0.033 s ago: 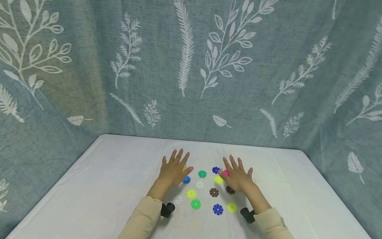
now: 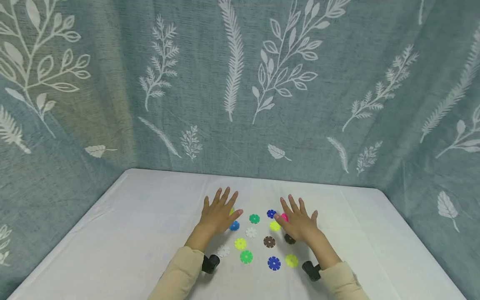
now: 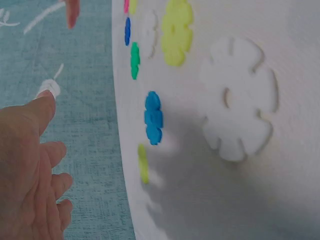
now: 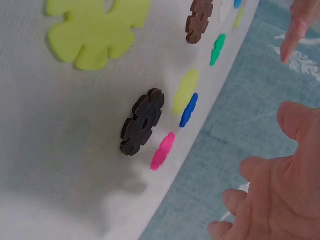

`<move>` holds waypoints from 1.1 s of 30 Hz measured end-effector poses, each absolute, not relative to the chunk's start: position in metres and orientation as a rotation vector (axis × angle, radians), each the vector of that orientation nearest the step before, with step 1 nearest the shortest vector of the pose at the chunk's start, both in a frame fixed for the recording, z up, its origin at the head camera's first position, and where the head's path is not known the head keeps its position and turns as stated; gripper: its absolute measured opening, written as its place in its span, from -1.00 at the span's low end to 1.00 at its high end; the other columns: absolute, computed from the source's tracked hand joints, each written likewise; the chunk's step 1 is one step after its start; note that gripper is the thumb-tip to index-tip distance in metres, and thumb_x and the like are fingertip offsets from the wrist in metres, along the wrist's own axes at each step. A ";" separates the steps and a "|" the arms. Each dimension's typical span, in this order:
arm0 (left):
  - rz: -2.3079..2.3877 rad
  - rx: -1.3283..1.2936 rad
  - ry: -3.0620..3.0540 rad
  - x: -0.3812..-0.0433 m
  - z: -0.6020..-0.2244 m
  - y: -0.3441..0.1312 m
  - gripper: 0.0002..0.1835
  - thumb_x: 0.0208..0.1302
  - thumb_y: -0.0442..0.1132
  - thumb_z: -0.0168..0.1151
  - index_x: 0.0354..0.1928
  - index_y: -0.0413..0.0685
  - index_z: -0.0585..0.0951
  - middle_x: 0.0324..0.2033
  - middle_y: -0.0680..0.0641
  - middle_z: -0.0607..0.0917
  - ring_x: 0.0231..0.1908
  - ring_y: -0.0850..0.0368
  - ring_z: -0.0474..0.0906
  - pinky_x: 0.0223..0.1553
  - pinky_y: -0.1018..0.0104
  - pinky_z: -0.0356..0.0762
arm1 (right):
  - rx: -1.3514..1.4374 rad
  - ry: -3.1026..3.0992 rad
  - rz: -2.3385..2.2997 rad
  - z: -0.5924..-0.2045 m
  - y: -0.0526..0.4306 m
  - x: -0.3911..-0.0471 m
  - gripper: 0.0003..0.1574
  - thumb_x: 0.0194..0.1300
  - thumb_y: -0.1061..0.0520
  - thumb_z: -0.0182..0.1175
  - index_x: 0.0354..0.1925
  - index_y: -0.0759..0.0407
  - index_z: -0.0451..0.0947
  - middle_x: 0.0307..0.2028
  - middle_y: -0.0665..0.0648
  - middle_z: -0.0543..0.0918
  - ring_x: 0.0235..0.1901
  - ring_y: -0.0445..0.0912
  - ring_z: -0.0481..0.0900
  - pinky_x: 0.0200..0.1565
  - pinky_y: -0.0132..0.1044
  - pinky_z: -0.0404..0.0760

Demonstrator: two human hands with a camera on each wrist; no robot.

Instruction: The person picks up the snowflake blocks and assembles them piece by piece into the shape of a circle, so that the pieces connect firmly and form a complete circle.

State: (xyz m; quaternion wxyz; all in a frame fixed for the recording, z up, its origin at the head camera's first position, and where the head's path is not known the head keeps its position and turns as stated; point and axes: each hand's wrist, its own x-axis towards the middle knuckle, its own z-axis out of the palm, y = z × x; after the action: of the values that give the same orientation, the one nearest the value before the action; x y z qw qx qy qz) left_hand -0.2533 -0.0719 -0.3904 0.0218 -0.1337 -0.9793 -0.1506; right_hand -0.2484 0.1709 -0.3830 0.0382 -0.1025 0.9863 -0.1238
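Observation:
Flat notched plastic discs in several colours lie scattered on the white table. My left hand (image 2: 216, 214) hovers palm down with fingers spread, over a blue disc (image 2: 234, 226) and a partly hidden yellow-green one. On the other side my right hand (image 2: 300, 223) hangs likewise, its fingers spread near a pink disc (image 2: 284, 217) and a dark brown disc (image 2: 289, 238). Neither hand holds anything. The left wrist view has a white disc (image 3: 240, 100) close up, with the hand's shadow beside it. A yellow-green disc (image 4: 97, 35) looms large in the right wrist view.
Between the hands lie a green disc (image 2: 254, 218), a brown disc (image 2: 269, 241) and a white disc (image 2: 251, 232). Nearer the front are a dark blue disc (image 2: 274, 263) and another green disc (image 2: 246, 256). A leaf-patterned curtain (image 2: 240, 141) surrounds the white table (image 2: 150, 233) at back and sides.

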 end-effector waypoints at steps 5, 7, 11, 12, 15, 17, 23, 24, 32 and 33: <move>-0.458 -0.407 -3.037 -0.253 -0.395 -0.074 -0.36 0.37 0.14 -0.17 0.40 0.06 0.10 0.42 -0.15 0.02 0.41 -0.16 -0.16 0.27 -0.31 -0.18 | -0.331 3.018 -0.386 -0.386 0.171 -0.247 -0.20 0.37 -0.27 -0.20 0.42 0.03 -0.08 0.44 0.23 -0.13 0.39 0.29 -0.28 0.12 0.50 -0.28; -0.464 -0.400 -3.042 -0.252 -0.397 -0.076 -0.35 0.36 0.14 -0.16 0.40 0.06 0.09 0.42 -0.15 0.02 0.41 -0.17 -0.16 0.26 -0.31 -0.18 | -0.334 3.004 -0.388 -0.388 0.172 -0.247 -0.20 0.38 -0.27 -0.20 0.42 0.02 -0.10 0.44 0.22 -0.15 0.39 0.29 -0.28 0.12 0.49 -0.26; -0.582 -0.418 -3.012 -0.252 -0.402 -0.081 -0.34 0.36 0.12 -0.12 0.41 0.04 0.07 0.41 -0.18 0.05 0.39 -0.21 -0.10 0.25 -0.32 -0.11 | -0.350 3.004 -0.400 -0.390 0.179 -0.247 -0.17 0.36 -0.27 -0.17 0.43 0.03 -0.11 0.43 0.26 -0.13 0.38 0.31 -0.22 0.12 0.49 -0.15; -0.657 -0.425 -2.983 -0.252 -0.403 -0.083 -0.34 0.35 0.09 -0.09 0.40 0.01 0.08 0.39 -0.19 0.09 0.38 -0.22 -0.05 0.25 -0.29 -0.06 | -0.361 3.008 -0.410 -0.390 0.181 -0.246 -0.15 0.35 -0.27 -0.15 0.43 0.04 -0.12 0.43 0.27 -0.13 0.38 0.31 -0.20 0.12 0.49 -0.10; -0.991 -0.408 -2.865 -0.249 -0.406 -0.091 -0.38 0.32 -0.04 0.03 0.36 -0.10 0.19 0.29 -0.23 0.30 0.32 -0.23 0.13 0.23 -0.21 0.10 | -0.382 3.018 -0.516 -0.389 0.193 -0.245 -0.13 0.33 -0.20 -0.06 0.42 0.13 -0.10 0.41 0.33 -0.07 0.36 0.32 -0.10 0.11 0.43 0.05; -1.199 -0.357 -2.773 -0.244 -0.408 -0.097 -0.45 0.26 -0.14 0.14 0.26 -0.16 0.34 0.14 -0.21 0.50 0.22 -0.19 0.32 0.17 -0.12 0.25 | -0.379 3.019 -0.630 -0.388 0.203 -0.244 -0.16 0.32 -0.12 0.01 0.39 0.20 -0.02 0.35 0.40 0.06 0.30 0.33 0.08 0.10 0.35 0.21; -1.457 -0.136 -2.726 -0.217 -0.407 -0.109 -0.69 0.02 -0.28 0.35 -0.14 -0.20 0.65 -0.43 0.01 0.63 -0.35 0.14 0.50 -0.35 0.31 0.45 | -0.139 2.789 -1.132 -0.390 0.232 -0.247 -0.45 0.25 0.06 0.15 0.18 0.22 0.41 -0.41 0.15 0.45 -0.52 -0.10 0.37 -0.46 -0.32 0.41; -1.443 -0.105 -2.746 -0.212 -0.407 -0.110 -0.70 -0.02 -0.27 0.38 -0.18 -0.18 0.67 -0.48 0.03 0.61 -0.41 0.18 0.45 -0.41 0.36 0.40 | -0.090 2.732 -1.199 -0.392 0.235 -0.248 -0.49 0.23 0.08 0.16 0.14 0.20 0.46 -0.51 0.09 0.40 -0.60 -0.15 0.28 -0.52 -0.38 0.32; -1.145 -0.070 -2.843 -0.187 -0.420 -0.101 -0.68 -0.26 -0.14 0.50 -0.33 0.03 0.74 -0.56 0.15 0.57 -0.48 0.30 0.40 -0.31 0.27 0.19 | -0.037 2.667 -1.235 -0.415 0.229 -0.247 -0.61 0.06 0.15 0.31 -0.08 0.16 0.63 -0.57 0.03 0.38 -0.46 -0.12 0.23 -0.47 -0.35 0.20; -1.134 -0.081 -2.845 -0.186 -0.422 -0.099 -0.69 -0.26 -0.14 0.50 -0.34 0.05 0.74 -0.57 0.16 0.57 -0.48 0.31 0.40 -0.31 0.27 0.18 | -0.034 2.686 -1.208 -0.416 0.227 -0.246 -0.62 0.04 0.14 0.34 -0.10 0.14 0.64 -0.53 0.04 0.47 -0.42 -0.11 0.31 -0.44 -0.35 0.27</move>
State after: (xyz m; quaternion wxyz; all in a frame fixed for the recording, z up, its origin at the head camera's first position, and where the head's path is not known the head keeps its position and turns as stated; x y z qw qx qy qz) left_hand -0.1861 -0.0992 -0.4219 0.0389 -0.0264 -0.9279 -0.3698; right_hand -0.2463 0.2274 -0.4164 0.0979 -0.0114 0.9075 -0.4083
